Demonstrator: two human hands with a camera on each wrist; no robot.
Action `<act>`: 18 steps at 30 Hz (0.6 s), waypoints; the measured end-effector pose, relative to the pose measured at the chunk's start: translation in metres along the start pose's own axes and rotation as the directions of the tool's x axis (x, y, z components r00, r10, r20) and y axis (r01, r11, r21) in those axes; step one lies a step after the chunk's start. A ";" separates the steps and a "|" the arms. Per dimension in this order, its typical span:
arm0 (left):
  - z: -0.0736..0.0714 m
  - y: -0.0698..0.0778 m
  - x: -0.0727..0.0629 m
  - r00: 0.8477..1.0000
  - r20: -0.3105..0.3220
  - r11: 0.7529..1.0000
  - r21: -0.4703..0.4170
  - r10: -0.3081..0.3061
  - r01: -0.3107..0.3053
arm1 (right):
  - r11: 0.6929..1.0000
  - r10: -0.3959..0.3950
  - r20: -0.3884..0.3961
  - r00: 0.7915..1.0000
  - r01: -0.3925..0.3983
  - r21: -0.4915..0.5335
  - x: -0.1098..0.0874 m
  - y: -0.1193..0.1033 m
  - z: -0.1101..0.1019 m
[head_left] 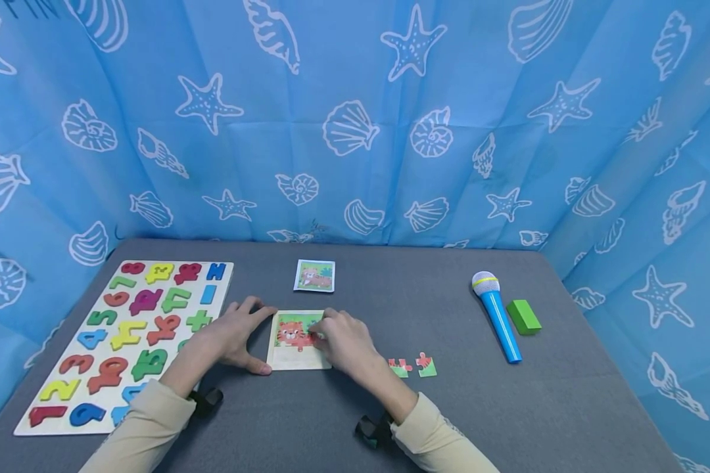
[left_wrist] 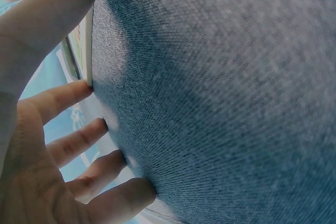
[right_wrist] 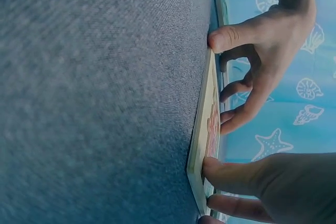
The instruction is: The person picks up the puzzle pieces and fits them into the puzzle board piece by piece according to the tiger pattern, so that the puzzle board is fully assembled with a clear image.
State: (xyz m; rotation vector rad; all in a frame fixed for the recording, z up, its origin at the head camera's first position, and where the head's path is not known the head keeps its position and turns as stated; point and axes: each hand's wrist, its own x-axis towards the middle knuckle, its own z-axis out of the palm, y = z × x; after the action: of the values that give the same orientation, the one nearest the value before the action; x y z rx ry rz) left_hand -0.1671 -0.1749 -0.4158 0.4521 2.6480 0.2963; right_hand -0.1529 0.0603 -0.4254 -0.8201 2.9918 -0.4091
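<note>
A square wooden puzzle tray lies on the table, its upper part filled with pieces showing an orange tiger's face; its lower strip is bare wood. My left hand spans the tray's left side, thumb at the near corner and index finger at the far one, with the other fingers spread on the cloth in the left wrist view. Over the tray's right side, my right hand pinches a puzzle piece low at the picture, thumb and index fingertips down at it. That piece is mostly hidden by the fingers.
Two loose puzzle pieces, one red and green and one beside it, lie right of my right hand. A small picture square sits behind the tray. A number board is at left; a toy microphone and green block at right.
</note>
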 end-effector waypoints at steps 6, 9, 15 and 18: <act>0.001 0.000 0.001 1.000 -0.001 1.000 0.001 0.004 -0.004 | 0.999 -0.007 0.010 1.000 0.006 0.034 -0.004 0.003 -0.006; 0.002 0.000 0.001 1.000 0.000 1.000 -0.005 -0.006 0.006 | 0.999 -0.010 0.006 1.000 0.010 0.037 -0.008 0.006 -0.012; 0.002 -0.001 0.001 1.000 -0.005 1.000 -0.009 -0.010 0.010 | 0.998 -0.002 0.036 0.999 0.000 0.060 -0.020 0.018 -0.022; 0.003 -0.001 0.001 1.000 -0.009 1.000 -0.011 -0.007 0.007 | 0.998 0.009 0.035 0.999 -0.011 0.063 -0.027 0.025 -0.027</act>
State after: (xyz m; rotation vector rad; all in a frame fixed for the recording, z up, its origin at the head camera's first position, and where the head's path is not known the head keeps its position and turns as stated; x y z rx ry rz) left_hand -0.1674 -0.1751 -0.4190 0.4392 2.6550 0.3115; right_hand -0.1441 0.1015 -0.4069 -0.7977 2.9333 -0.4812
